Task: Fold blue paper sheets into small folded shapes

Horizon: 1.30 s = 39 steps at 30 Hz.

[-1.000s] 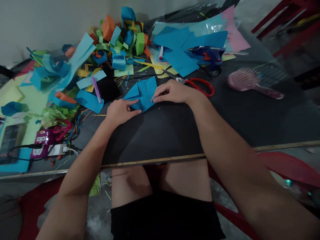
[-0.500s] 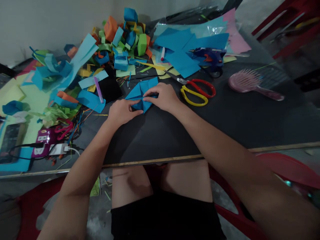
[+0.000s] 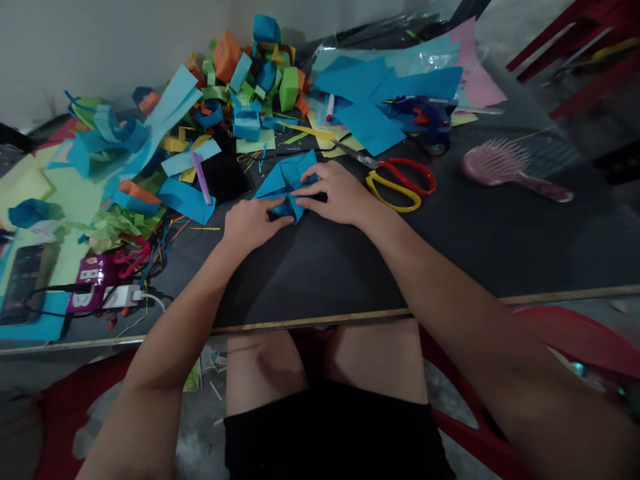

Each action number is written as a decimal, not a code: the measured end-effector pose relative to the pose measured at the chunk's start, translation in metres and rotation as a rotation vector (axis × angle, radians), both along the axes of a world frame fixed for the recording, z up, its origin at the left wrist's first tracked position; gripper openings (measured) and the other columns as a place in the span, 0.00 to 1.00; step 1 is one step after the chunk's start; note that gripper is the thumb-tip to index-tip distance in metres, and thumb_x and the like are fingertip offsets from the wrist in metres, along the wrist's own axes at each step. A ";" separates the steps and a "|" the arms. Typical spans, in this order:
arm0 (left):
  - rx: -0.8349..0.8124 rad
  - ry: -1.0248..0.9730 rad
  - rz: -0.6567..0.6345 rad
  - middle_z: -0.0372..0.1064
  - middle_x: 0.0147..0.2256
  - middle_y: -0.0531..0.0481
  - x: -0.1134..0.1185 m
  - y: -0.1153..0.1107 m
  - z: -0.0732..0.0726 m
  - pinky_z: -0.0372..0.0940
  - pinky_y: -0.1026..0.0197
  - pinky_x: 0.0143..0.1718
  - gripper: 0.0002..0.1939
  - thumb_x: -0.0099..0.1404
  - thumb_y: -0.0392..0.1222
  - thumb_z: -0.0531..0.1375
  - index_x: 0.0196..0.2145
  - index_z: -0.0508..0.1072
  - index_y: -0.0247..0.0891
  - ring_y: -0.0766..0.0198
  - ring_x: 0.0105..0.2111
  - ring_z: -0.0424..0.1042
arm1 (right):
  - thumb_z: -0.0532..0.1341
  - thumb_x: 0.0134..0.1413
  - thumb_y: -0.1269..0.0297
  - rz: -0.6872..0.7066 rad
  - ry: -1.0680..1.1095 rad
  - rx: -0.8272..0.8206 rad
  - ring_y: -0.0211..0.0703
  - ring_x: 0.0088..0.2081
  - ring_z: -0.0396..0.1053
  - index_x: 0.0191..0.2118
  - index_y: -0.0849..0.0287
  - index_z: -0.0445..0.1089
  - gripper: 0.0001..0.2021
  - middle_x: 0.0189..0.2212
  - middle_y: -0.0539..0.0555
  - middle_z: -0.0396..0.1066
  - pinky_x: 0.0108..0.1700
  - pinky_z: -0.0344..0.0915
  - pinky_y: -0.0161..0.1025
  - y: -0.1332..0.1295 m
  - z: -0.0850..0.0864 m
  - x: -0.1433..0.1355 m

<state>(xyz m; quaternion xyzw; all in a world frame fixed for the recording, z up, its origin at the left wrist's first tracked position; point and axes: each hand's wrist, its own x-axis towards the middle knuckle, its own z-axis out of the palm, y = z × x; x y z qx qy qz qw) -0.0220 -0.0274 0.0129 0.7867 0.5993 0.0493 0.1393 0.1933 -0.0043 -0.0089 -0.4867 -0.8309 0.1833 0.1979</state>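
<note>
A sheet of blue paper (image 3: 287, 175) with several creases and raised folds lies on the dark tabletop in front of me. My left hand (image 3: 253, 223) grips its near left part, thumb and fingertips at the near fold. On the right side, my right hand (image 3: 337, 192) holds the paper with bent fingers, the tips on a fold near the middle. The fingers of both hands hide parts of the paper. Just right of my right hand lie scissors (image 3: 400, 180) with one red and one yellow handle.
Colourful folded paper pieces (image 3: 250, 80) are heaped at the back. Flat blue sheets (image 3: 360, 100), a glue gun (image 3: 425, 117) and a pink hairbrush (image 3: 500, 167) lie to the right. On the left are a phone (image 3: 25, 280), a purple power socket (image 3: 93, 283) and a purple pen (image 3: 202, 179).
The fingers of my right hand have shifted slightly right and spread a little more along the paper's fold. My left hand keeps its hold. The whole view has moved slightly.
</note>
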 end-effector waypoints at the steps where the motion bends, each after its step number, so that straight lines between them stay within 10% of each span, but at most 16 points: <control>1: 0.004 0.000 0.008 0.78 0.29 0.50 0.000 0.000 0.000 0.63 0.60 0.32 0.26 0.63 0.62 0.62 0.56 0.77 0.53 0.54 0.36 0.77 | 0.58 0.64 0.49 0.009 -0.012 0.012 0.60 0.58 0.60 0.50 0.46 0.80 0.17 0.56 0.57 0.68 0.59 0.58 0.58 0.000 0.000 0.001; 39: 0.092 0.051 0.036 0.79 0.34 0.47 0.007 -0.005 -0.005 0.68 0.55 0.38 0.24 0.68 0.58 0.56 0.56 0.77 0.50 0.53 0.37 0.77 | 0.68 0.54 0.53 -0.105 0.084 0.068 0.71 0.71 0.48 0.46 0.42 0.81 0.14 0.68 0.44 0.59 0.70 0.48 0.73 0.009 -0.019 -0.004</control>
